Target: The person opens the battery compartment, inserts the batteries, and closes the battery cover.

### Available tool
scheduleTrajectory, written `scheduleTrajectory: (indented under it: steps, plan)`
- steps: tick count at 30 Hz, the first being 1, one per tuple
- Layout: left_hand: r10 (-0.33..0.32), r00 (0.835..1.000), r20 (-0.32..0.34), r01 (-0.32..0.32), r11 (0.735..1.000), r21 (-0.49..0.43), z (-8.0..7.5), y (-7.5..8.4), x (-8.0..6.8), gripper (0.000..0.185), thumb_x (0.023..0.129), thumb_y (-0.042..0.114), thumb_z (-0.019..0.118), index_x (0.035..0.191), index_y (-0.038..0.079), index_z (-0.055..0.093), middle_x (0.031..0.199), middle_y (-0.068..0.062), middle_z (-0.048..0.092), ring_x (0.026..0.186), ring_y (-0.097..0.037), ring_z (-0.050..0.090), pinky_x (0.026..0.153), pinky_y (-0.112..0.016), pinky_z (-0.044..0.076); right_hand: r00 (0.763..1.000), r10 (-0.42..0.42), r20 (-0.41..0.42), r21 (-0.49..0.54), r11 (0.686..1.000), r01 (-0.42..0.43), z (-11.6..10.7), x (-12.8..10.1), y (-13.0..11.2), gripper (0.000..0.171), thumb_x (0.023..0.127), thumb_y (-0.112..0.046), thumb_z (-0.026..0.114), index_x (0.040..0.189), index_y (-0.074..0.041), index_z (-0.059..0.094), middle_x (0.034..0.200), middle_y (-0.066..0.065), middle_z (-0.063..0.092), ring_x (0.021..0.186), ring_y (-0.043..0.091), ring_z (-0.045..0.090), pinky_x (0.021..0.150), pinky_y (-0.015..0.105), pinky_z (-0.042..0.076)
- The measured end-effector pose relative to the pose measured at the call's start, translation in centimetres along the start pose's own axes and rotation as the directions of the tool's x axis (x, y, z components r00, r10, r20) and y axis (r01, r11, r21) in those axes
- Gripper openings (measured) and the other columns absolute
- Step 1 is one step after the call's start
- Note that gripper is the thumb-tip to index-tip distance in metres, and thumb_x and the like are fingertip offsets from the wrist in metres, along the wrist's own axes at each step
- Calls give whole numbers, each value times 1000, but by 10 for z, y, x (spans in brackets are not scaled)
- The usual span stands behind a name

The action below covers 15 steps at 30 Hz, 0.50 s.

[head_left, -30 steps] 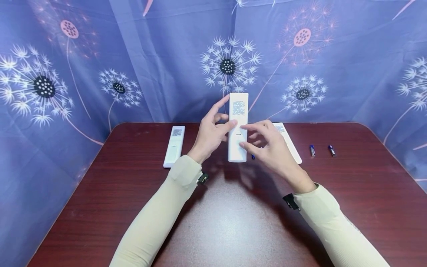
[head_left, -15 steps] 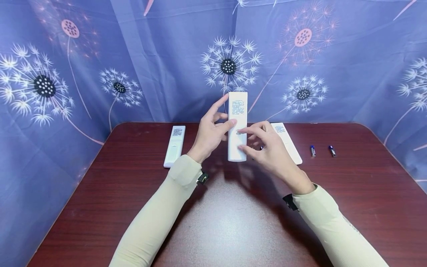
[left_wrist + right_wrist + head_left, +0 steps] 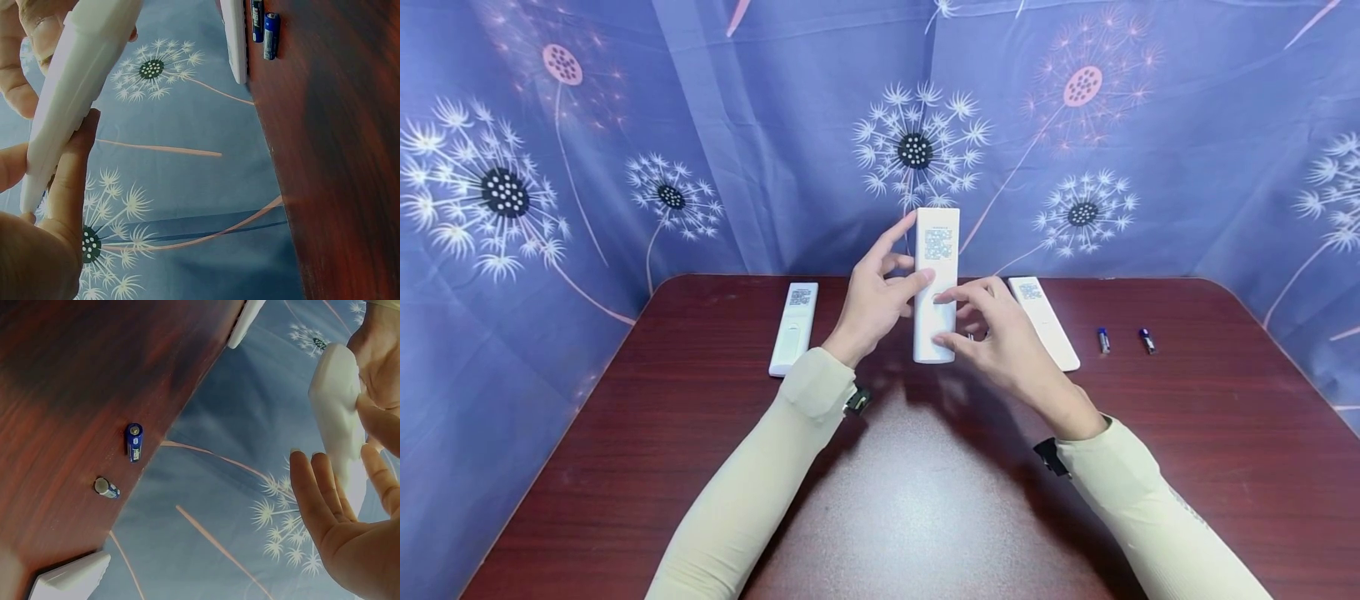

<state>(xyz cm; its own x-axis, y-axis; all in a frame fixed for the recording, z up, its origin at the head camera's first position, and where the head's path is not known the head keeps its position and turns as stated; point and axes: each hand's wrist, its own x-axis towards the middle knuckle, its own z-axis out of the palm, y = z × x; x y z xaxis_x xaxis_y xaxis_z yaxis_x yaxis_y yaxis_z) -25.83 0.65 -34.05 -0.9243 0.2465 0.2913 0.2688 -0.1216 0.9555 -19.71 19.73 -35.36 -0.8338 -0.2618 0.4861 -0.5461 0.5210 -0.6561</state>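
Left hand (image 3: 871,302) grips the upright remote (image 3: 936,279); right hand (image 3: 992,329) pinches its lower back. A hard push could slip it onto the bench (image 3: 925,467).

The left hand (image 3: 874,302) held the remote (image 3: 936,283) upright; the right hand (image 3: 1000,337) pinched its lower part. Two batteries (image 3: 1123,340) lay right of the grip.
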Motion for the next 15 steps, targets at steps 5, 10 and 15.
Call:
scheduleTrajectory:
  steps: [5, 10, 15]
  plan:
    - [0, 1000, -1, 0, 1000, 3, 0, -1, 0, 73, 98, -2, 73, 159, 33, 52, 108, -16, 66, 82, -26, 76, 59, -36, 61, 1000, 5, -6, -3, 1000, -5, 1, 0, 0, 43, 85, 5, 87, 124, -1, 70, 113, 18, 54, 93, 28, 66, 79, 46, 61]
    - [0, 1000, -1, 0, 1000, 16, 0, -1, 0, 73, 98, -2, 74, 159, 33, 52, 108, -15, 67, 83, -26, 76, 60, -39, 61, 1000, 9, -9, 0, 1000, -9, 2, 0, 0, 42, 85, 6, 87, 123, -1, 70, 113, 19, 54, 93, 28, 66, 80, 44, 61]
    - [3, 1000, 5, -3, 1000, 19, 0, -1, 0, 73, 98, -1, 74, 159, 32, 51, 108, -15, 67, 81, -24, 75, 62, -49, 60, 1000, 14, -15, 3, 1000, -14, 2, 0, 0, 42, 85, 6, 87, 122, 0, 70, 113, 20, 54, 93, 28, 66, 80, 42, 61]
